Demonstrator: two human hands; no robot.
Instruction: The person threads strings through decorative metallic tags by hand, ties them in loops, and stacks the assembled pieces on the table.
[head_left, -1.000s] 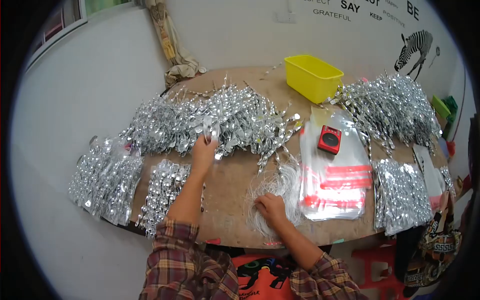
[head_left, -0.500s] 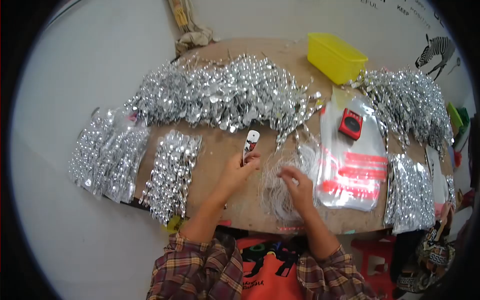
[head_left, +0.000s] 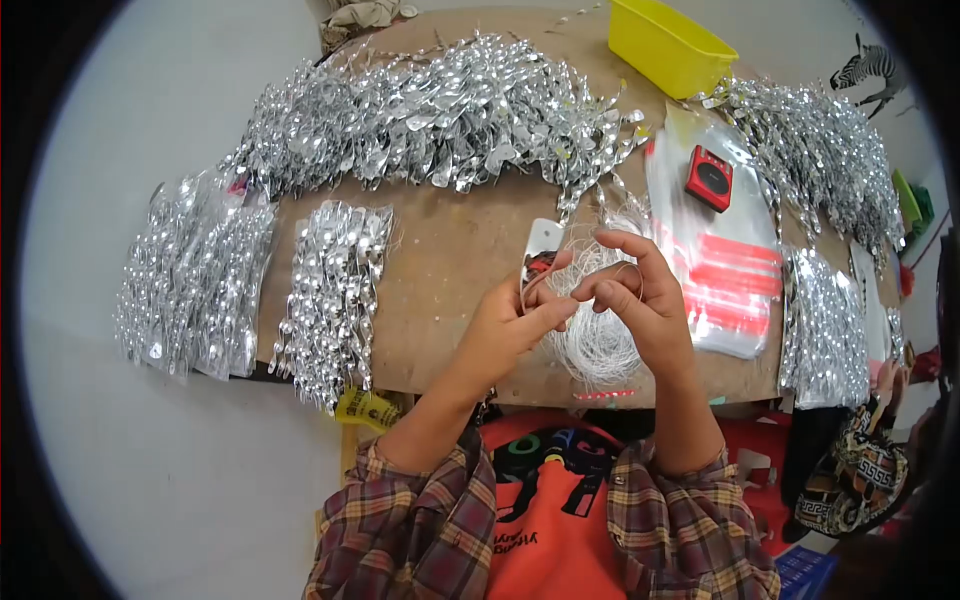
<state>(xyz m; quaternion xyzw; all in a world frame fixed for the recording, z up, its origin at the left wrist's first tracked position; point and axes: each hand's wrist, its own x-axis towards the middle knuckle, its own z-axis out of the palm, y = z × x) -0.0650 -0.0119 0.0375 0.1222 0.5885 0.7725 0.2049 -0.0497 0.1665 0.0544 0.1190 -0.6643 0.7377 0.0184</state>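
Note:
My left hand [head_left: 515,325] is closed round a flat white piece [head_left: 543,237] with a small hole at its top and a red and black print. Its thumb tip meets the fingertips of my right hand [head_left: 645,305]. A thin string [head_left: 638,268] loops at my right fingers, which are pinched together on it. Below both hands lies a loose, tangled coil of white string [head_left: 597,352], partly covered by them. Beyond it spreads a long heap of shiny twisted silver strips [head_left: 440,125].
More silver strips lie in bundles at left [head_left: 335,300] and right [head_left: 825,325]. A yellow bin [head_left: 675,55] stands at the back. Clear plastic bags [head_left: 735,315] with a red speaker-like device [head_left: 709,178] on top lie right of the string. Another person's hand [head_left: 887,378] shows at far right.
My hands have come together over the string coil, the left moving right with the white piece. A string loop now shows at my right fingers. The camera view has tilted down.

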